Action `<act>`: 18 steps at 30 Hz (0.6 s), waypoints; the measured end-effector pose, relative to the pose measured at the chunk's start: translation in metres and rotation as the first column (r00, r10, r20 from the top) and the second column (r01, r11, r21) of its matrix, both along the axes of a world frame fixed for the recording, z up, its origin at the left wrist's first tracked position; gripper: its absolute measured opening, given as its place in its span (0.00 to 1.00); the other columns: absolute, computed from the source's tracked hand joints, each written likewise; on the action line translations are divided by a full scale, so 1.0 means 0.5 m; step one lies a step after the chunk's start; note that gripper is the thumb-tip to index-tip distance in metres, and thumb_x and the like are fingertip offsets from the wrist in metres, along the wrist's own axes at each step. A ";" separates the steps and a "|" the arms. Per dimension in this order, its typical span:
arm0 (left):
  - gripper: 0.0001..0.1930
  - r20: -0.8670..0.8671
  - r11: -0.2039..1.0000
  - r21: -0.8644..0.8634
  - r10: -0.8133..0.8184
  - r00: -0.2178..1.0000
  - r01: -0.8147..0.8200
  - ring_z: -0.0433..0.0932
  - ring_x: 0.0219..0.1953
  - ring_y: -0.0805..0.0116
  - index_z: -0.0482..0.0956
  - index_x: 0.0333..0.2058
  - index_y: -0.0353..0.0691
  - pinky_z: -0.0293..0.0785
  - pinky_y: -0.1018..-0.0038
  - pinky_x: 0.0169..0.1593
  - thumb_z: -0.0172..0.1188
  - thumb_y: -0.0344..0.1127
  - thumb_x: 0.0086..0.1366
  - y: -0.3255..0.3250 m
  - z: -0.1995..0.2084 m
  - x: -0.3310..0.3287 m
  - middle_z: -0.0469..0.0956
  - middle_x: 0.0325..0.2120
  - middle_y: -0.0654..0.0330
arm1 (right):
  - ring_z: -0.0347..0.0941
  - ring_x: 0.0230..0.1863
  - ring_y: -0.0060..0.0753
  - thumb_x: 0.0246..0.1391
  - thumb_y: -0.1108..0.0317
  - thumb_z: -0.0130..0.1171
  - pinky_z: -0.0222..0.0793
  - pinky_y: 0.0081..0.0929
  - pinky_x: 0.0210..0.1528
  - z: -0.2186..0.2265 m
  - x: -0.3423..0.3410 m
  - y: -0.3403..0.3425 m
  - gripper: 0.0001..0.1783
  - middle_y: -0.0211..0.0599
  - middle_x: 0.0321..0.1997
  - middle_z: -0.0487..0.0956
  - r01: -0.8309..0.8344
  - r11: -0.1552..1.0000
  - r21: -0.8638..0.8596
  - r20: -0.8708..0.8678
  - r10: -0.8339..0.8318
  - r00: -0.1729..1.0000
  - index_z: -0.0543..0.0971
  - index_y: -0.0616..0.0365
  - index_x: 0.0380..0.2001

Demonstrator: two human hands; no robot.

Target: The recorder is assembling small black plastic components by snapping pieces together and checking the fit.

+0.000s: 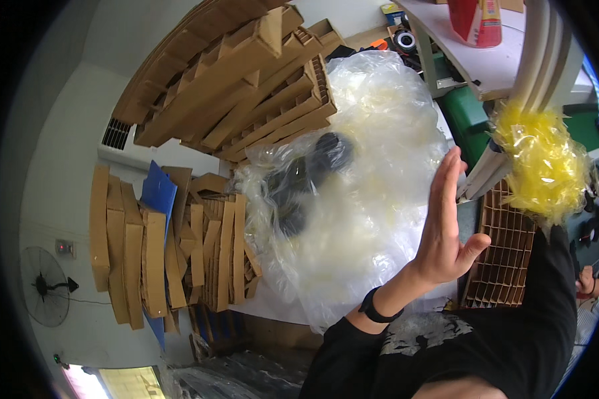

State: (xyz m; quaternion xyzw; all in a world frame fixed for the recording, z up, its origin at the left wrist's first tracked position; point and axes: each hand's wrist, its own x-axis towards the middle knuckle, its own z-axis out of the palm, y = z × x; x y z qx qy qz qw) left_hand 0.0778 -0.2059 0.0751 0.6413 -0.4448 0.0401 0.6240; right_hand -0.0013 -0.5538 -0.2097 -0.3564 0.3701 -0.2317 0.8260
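Note:
My left hand [440, 229] is raised with fingers stretched out and thumb apart, a black watch [377, 307] on its wrist. It holds nothing and is nearest to a big heap of clear plastic bags [379, 193], which show yellowish patches. Some dark, round-ended objects [313, 169], partly blurred, show among the film at the heap's left side. My right arm [552, 272] reaches out to a bunch of shiny yellow plastic film pieces [542, 159]. The bunch narrows where it meets the arm, and my right hand, itself hidden by it, appears to grip it there.
Cardboard dividers [239, 86] are stacked high beyond the heap, with more cardboard [146, 253] and a blue sheet [158, 189] at left. A divider grid [499, 246] stands near my right arm. Another person's hand [587, 282] shows at the right edge. A white table [492, 66] stands far right.

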 end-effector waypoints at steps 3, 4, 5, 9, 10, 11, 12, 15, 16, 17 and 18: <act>0.34 -0.021 0.971 0.180 -0.155 0.988 0.156 0.64 0.57 0.49 0.57 0.58 0.31 0.59 0.61 0.59 0.46 0.55 0.65 0.061 -0.056 -0.012 0.63 0.55 0.45 | 0.72 0.38 0.27 0.56 0.60 0.54 0.69 0.24 0.40 -0.008 0.030 -0.010 0.22 0.32 0.39 0.76 -0.004 0.992 -0.126 -0.043 -0.001 0.999 0.68 0.59 0.51; 0.30 -0.053 0.931 0.286 -0.220 0.974 0.226 0.67 0.55 0.51 0.62 0.56 0.33 0.62 0.63 0.57 0.47 0.52 0.66 0.093 -0.087 -0.021 0.68 0.52 0.48 | 0.72 0.38 0.26 0.56 0.60 0.54 0.69 0.24 0.39 -0.004 0.035 -0.009 0.22 0.32 0.39 0.76 -0.003 0.985 -0.171 -0.056 -0.007 0.998 0.68 0.59 0.51; 0.26 -0.267 0.869 0.376 -0.233 0.935 0.323 0.70 0.50 0.54 0.65 0.52 0.34 0.64 0.64 0.54 0.49 0.50 0.66 0.128 -0.126 -0.038 0.71 0.47 0.50 | 0.72 0.38 0.26 0.57 0.61 0.54 0.69 0.23 0.39 0.000 0.038 -0.008 0.22 0.32 0.39 0.76 -0.001 0.976 -0.219 -0.069 -0.014 0.998 0.68 0.59 0.52; 0.17 -0.545 0.386 0.789 0.080 0.835 0.478 0.76 0.36 0.51 0.74 0.38 0.37 0.71 0.65 0.40 0.51 0.46 0.64 0.347 -0.407 -0.114 0.77 0.30 0.49 | 0.72 0.37 0.25 0.57 0.62 0.53 0.68 0.23 0.39 -0.026 -0.059 0.101 0.23 0.32 0.39 0.76 -0.005 0.912 -0.411 -0.086 -0.034 0.996 0.66 0.60 0.54; 0.17 -0.454 0.349 0.862 0.207 0.867 0.368 0.77 0.37 0.50 0.75 0.38 0.37 0.71 0.63 0.40 0.51 0.46 0.63 0.416 -0.491 -0.147 0.78 0.31 0.49 | 0.69 0.33 0.17 0.57 0.65 0.53 0.63 0.16 0.33 -0.002 -0.062 0.186 0.21 0.28 0.36 0.74 -0.046 0.929 -0.366 -0.094 0.012 0.995 0.67 0.58 0.53; 0.16 -0.358 0.298 0.917 0.314 0.879 0.267 0.77 0.37 0.50 0.76 0.37 0.37 0.71 0.62 0.39 0.51 0.46 0.62 0.474 -0.564 -0.180 0.78 0.31 0.48 | 0.70 0.35 0.24 0.56 0.66 0.54 0.67 0.19 0.36 -0.007 -0.091 0.231 0.22 0.31 0.39 0.74 -0.182 0.918 -0.353 -0.107 0.154 0.982 0.65 0.59 0.53; 0.18 -0.343 0.313 0.924 0.419 0.841 0.221 0.77 0.40 0.49 0.76 0.36 0.36 0.71 0.59 0.41 0.51 0.47 0.61 0.523 -0.620 -0.201 0.78 0.34 0.45 | 0.70 0.35 0.24 0.57 0.66 0.54 0.67 0.18 0.36 0.020 -0.103 0.313 0.21 0.31 0.38 0.74 -0.294 0.876 -0.382 -0.230 0.218 0.948 0.66 0.59 0.52; 0.15 -0.407 0.544 0.838 0.577 0.708 0.039 0.76 0.40 0.49 0.75 0.39 0.38 0.71 0.58 0.41 0.52 0.44 0.61 0.599 -0.729 -0.245 0.77 0.35 0.46 | 0.72 0.36 0.26 0.55 0.70 0.54 0.70 0.24 0.38 0.056 -0.140 0.507 0.17 0.34 0.39 0.74 -0.714 0.528 -0.459 -0.429 0.572 0.699 0.70 0.60 0.48; 0.14 -0.326 0.563 0.811 0.662 0.675 -0.161 0.75 0.39 0.48 0.75 0.40 0.38 0.70 0.58 0.42 0.53 0.40 0.60 0.602 -0.732 -0.242 0.77 0.35 0.48 | 0.73 0.38 0.27 0.53 0.72 0.56 0.72 0.26 0.41 0.061 -0.142 0.565 0.17 0.36 0.40 0.75 -0.774 0.430 -0.466 -0.350 0.714 0.607 0.70 0.61 0.48; 0.12 -0.252 0.547 0.755 0.752 0.610 -0.362 0.75 0.39 0.48 0.75 0.40 0.39 0.69 0.58 0.43 0.53 0.37 0.59 0.608 -0.732 -0.231 0.76 0.34 0.49 | 0.74 0.40 0.28 0.52 0.72 0.57 0.72 0.27 0.43 0.102 -0.129 0.622 0.18 0.39 0.41 0.76 -0.859 0.065 -0.508 -0.526 0.766 0.369 0.70 0.61 0.48; 0.12 -0.262 0.552 0.749 0.755 0.601 -0.367 0.75 0.39 0.48 0.75 0.40 0.39 0.69 0.58 0.43 0.53 0.37 0.59 0.617 -0.728 -0.214 0.76 0.34 0.49 | 0.75 0.41 0.32 0.52 0.70 0.58 0.71 0.28 0.45 0.160 -0.109 0.686 0.19 0.42 0.43 0.75 -0.798 -0.170 -0.578 -0.561 0.793 0.237 0.71 0.60 0.47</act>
